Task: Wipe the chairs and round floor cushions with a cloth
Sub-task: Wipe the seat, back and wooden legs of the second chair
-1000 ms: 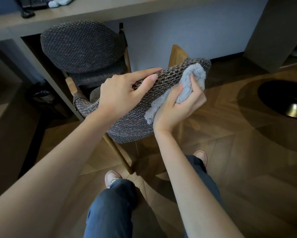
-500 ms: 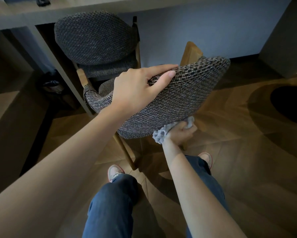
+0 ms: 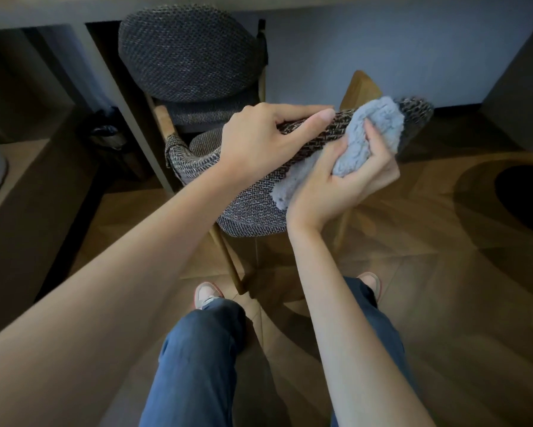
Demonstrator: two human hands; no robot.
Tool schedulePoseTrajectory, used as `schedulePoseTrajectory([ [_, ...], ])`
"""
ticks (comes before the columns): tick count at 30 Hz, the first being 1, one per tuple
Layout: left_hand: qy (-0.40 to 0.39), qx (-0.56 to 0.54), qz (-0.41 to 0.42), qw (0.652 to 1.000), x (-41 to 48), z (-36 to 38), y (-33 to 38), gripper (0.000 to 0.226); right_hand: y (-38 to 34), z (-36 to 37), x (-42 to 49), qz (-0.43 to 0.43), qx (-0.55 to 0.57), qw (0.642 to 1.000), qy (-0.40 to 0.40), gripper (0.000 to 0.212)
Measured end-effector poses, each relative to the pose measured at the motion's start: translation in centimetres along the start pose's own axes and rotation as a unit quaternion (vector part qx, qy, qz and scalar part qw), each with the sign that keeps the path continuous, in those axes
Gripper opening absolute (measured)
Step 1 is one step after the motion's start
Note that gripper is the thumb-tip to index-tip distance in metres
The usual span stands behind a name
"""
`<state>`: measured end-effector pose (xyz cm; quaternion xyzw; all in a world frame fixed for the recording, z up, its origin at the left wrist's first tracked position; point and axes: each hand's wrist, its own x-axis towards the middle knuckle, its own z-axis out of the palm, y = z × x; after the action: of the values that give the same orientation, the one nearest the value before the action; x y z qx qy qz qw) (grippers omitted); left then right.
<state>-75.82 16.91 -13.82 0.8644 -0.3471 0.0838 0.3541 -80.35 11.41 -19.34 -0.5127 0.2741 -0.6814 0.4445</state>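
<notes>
Tutor: Since half a second earlier, the right hand had risen from the lower edge of the chair to its top rim, bringing the cloth with it.

Student: How were the hands set?

Tutor: The left hand gripped the top rim of the woven backrest, fingers over the far side and thumb along the near face. The right hand clutched the bunched pale blue cloth and pressed it against the rim, just beside the left thumb tip.

Student: And around them?

Tutor: A second chair stood behind, tucked under the bench. Both chairs stood on the wood floor, with the person's jeans and shoes below.
</notes>
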Motion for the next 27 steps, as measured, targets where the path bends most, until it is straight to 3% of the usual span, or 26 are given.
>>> schedulePoseTrajectory([
  [5,0.002,0.001,0.001,1.0,0.0,0.2,0.1,0.029,4.8,-0.8,-2.0,0.033,-0.041,0.998,-0.022,0.024],
  [12,0.011,-0.005,0.018,1.0,0.0,0.6,-0.2,0.028,9.9,-1.5,-5.1,0.207,-0.088,0.974,0.028,0.023],
  [17,0.013,-0.003,0.024,1.0,0.0,0.5,-0.3,0.027,11.4,-2.6,-4.7,0.36,-0.085,0.928,0.042,0.024],
  [24,0.019,-0.013,0.021,1.0,0.0,0.4,-0.2,0.026,4.3,-2.2,-2.9,0.179,-0.047,0.982,-0.038,0.025],
  [27,-0.024,-0.131,-0.001,0.991,0.5,-0.4,-0.7,0.025,0.1,-1.6,-1.4,0.126,0.018,0.991,-0.05,0.028],
])
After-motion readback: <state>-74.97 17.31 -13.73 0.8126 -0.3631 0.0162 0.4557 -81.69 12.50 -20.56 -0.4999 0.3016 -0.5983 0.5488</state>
